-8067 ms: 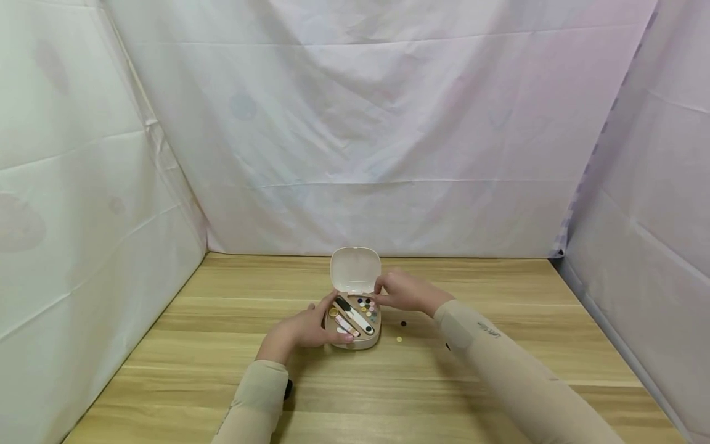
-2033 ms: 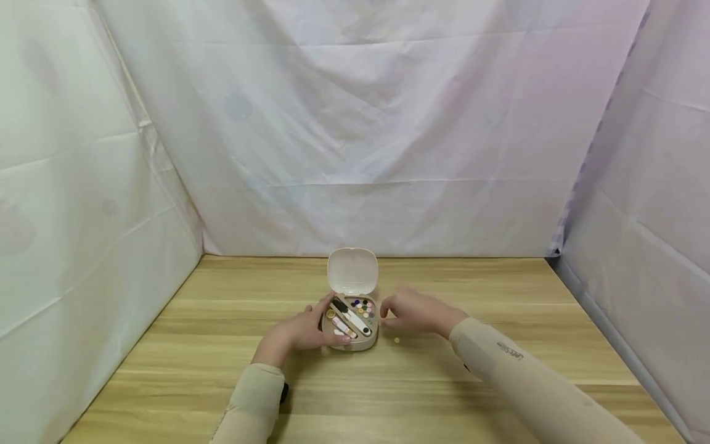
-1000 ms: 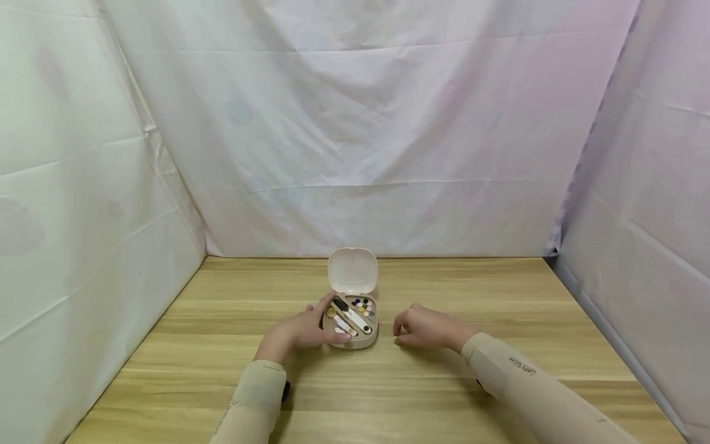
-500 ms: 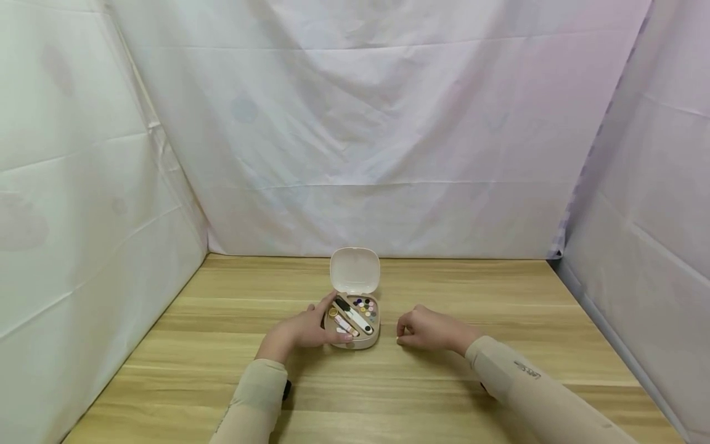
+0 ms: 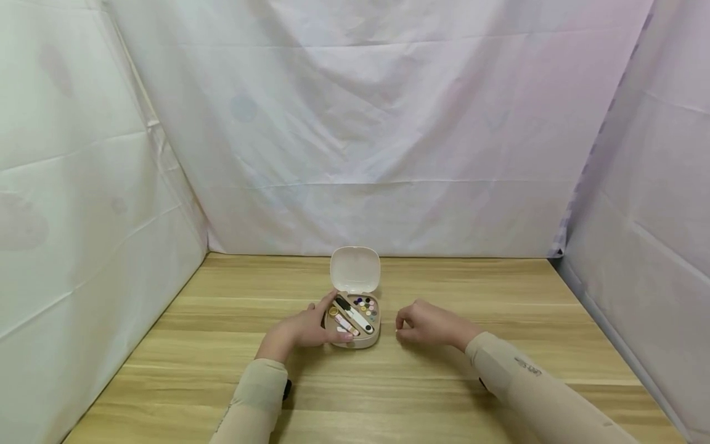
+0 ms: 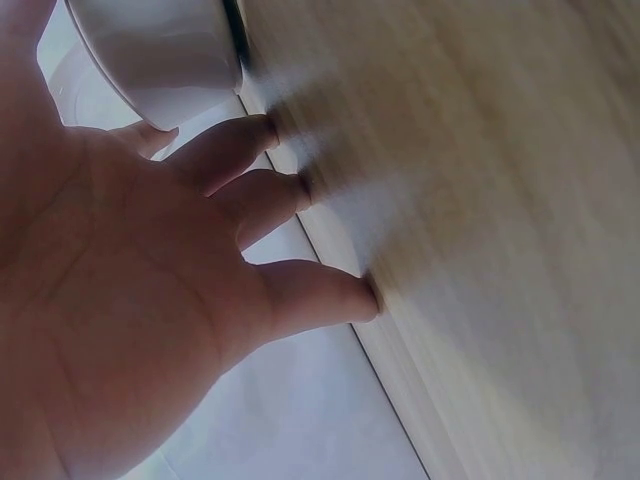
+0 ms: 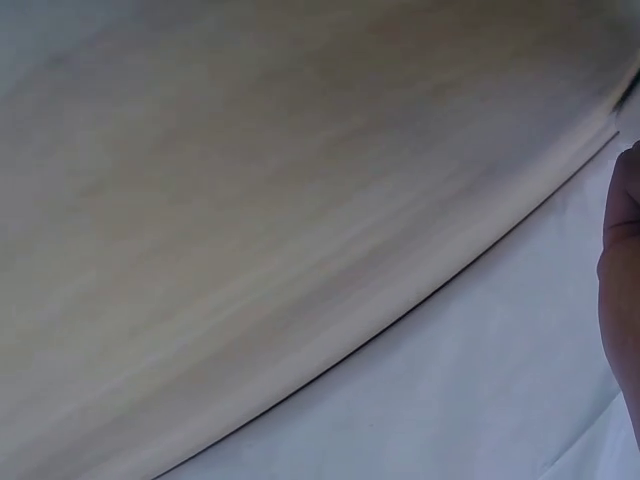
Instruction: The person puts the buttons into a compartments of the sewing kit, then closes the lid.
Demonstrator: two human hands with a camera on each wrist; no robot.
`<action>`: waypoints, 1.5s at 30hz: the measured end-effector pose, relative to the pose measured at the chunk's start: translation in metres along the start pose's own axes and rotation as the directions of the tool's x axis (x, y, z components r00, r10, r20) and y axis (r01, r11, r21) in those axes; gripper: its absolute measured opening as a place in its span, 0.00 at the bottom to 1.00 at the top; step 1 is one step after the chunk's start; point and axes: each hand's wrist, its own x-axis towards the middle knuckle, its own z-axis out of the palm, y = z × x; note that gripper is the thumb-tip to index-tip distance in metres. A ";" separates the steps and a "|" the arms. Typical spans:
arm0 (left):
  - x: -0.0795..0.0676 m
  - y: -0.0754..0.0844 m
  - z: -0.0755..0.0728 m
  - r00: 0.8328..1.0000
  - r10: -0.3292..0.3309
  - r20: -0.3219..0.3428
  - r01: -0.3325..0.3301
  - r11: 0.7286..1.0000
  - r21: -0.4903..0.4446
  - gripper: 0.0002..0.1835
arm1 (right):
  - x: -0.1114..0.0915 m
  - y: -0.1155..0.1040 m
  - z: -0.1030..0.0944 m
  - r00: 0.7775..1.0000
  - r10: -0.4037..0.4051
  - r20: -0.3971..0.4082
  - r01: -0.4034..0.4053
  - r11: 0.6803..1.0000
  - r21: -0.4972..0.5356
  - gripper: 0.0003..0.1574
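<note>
An open cream sewing box stands on the table, lid upright at the back. Its right compartment holds several coloured buttons. A white tool with a black end lies diagonally across the middle, beside a pink-and-white strip with a gold round end. My left hand holds the box's left side, thumb at the front and index finger at the back; its other fingers rest on the table. Right of the box, my right hand pinches a small pale button, mostly hidden by the fingertips.
The wooden table ends at a white cloth at the back, with cloth walls at left and right. The right wrist view shows mostly tabletop and part of the right hand at its edge.
My right hand left the box's right side, went toward the front right to the yellow button on the table, pinched it and rose slightly. The dark button is gone from the table. Left hand unchanged.
</note>
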 end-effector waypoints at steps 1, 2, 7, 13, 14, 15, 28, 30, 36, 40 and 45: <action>0.000 0.000 0.000 1.000 -0.001 0.000 0.001 1.000 0.001 0.65 | 0.002 -0.001 -0.002 1.000 0.002 -0.010 -0.002 1.000 -0.002 0.03; 0.000 0.001 -0.001 1.000 -0.001 -0.001 0.001 1.000 0.002 0.65 | 0.005 -0.002 -0.004 1.000 0.003 -0.022 -0.003 1.000 -0.010 0.04; 0.000 0.003 -0.003 1.000 0.003 -0.008 -0.003 1.000 0.015 0.65 | 0.020 -0.012 -0.011 0.998 0.018 -0.066 -0.021 0.999 -0.043 0.06; 0.000 0.003 -0.001 1.000 0.003 0.005 -0.003 1.000 0.015 0.65 | 0.037 -0.025 -0.015 0.997 -0.019 -0.069 0.016 0.999 -0.041 0.05; 0.001 0.003 0.000 1.000 0.002 0.005 -0.002 1.000 0.016 0.65 | 0.039 -0.027 -0.016 0.997 -0.026 -0.068 0.024 0.999 -0.039 0.05; 0.001 0.003 0.000 1.000 0.002 0.004 -0.002 1.000 0.018 0.65 | 0.040 -0.028 -0.017 0.997 -0.033 -0.069 0.030 0.999 -0.037 0.05; 0.002 0.006 -0.003 1.000 -0.006 -0.002 0.006 1.000 0.029 0.65 | 0.034 0.005 -0.030 0.988 0.121 -0.096 -0.121 0.993 -0.001 0.08; 0.002 0.005 -0.003 1.000 -0.008 -0.001 0.008 1.000 0.023 0.65 | 0.033 0.014 -0.031 0.982 0.151 -0.110 -0.151 0.989 0.009 0.09; 0.002 0.003 0.000 1.000 -0.007 0.006 0.007 1.000 0.017 0.66 | 0.026 0.038 -0.035 0.968 0.223 -0.112 -0.217 0.974 0.060 0.11; 0.002 0.001 0.001 1.000 -0.011 0.001 0.011 1.000 0.008 0.65 | 0.022 0.051 -0.036 0.963 0.250 -0.096 -0.243 0.966 0.086 0.09; 0.000 0.001 0.000 1.000 -0.015 -0.003 0.015 1.000 0.001 0.65 | 0.017 0.060 -0.034 0.961 0.259 -0.100 -0.251 0.964 0.090 0.08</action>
